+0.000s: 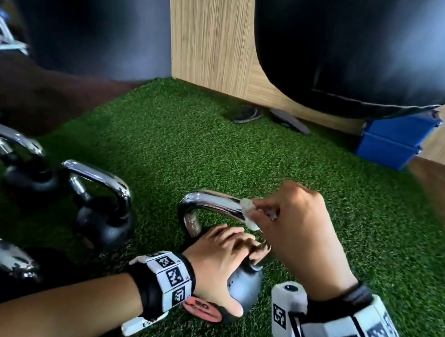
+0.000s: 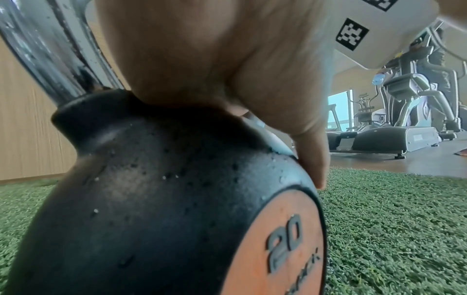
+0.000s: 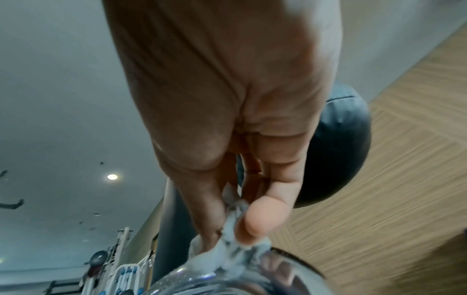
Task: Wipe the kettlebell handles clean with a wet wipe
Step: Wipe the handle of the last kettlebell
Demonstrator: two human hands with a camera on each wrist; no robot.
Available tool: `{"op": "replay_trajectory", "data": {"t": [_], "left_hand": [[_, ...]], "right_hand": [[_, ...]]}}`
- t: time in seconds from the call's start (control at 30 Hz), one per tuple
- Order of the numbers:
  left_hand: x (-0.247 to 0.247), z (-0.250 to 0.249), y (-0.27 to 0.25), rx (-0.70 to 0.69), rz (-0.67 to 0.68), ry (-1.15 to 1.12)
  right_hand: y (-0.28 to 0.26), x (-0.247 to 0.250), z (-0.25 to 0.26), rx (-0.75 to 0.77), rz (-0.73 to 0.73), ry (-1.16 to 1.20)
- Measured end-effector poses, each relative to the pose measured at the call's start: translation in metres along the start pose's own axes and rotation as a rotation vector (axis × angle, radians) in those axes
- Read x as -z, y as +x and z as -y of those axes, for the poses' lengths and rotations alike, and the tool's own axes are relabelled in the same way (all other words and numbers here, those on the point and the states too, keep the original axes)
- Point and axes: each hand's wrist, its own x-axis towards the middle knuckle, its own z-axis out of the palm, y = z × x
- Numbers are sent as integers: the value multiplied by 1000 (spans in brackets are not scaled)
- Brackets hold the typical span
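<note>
A: Task item first. Where is it?

B: Kettlebell [image 1: 245, 285] stands on the green turf [image 1: 162, 142], about 6 o'clock in the head view, near the bottom centre. Black body, orange disc marked "20" on the side facing the left wrist camera. Chrome handle [image 1: 210, 203] arches up toward 12 o'clock from the body.

A: Wipe?

B: White wet wipe [image 1: 249, 215], crumpled, pressed on the handle's top bar at its 3 o'clock end. The right wrist view shows it bunched against the chrome.

A: Hands?

B: Right hand [image 1: 296, 221] is clamped on the wipe, thumb and fingertips pinching it against the bar. Left hand [image 1: 220, 256] lies over the top of the body, below the handle; fingers spread and fairly straight, thumb down the side by the orange disc. It presses, with no curl round anything. The two hands are close, the right above the left, not touching as far as I can tell.

A: Surface condition?

B: Small droplets on the black body and the handle's leg in the left wrist view.

A: Surroundings?

B: Three more kettlebells [image 1: 104, 209] with chrome handles from 9 to 7 o'clock. Two dark hanging punching bags [image 1: 360, 50] at 11 and 1 o'clock before a wood-panel wall [image 1: 207, 23]. A pair of sandals [image 1: 271, 118] at 12 o'clock by the wall. Blue stacked bins [image 1: 391, 140] at 2 o'clock. Exercise machines [image 2: 404, 111] show in the left wrist view.
</note>
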Motion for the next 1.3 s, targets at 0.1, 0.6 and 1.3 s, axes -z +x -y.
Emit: {"op": "replay_trajectory", "data": {"t": [0.1,0.6,1.3], "left_hand": [[-2,1,1,6,6,15],[-1,-2,4,77,89,54],[10,-6,3,86,146,89]], "right_hand": [[-5,-1,-4,-21,-35,0],[-62,-33,-73,-303,-221,619],[-76,-76,-90,-591,32,998]]}}
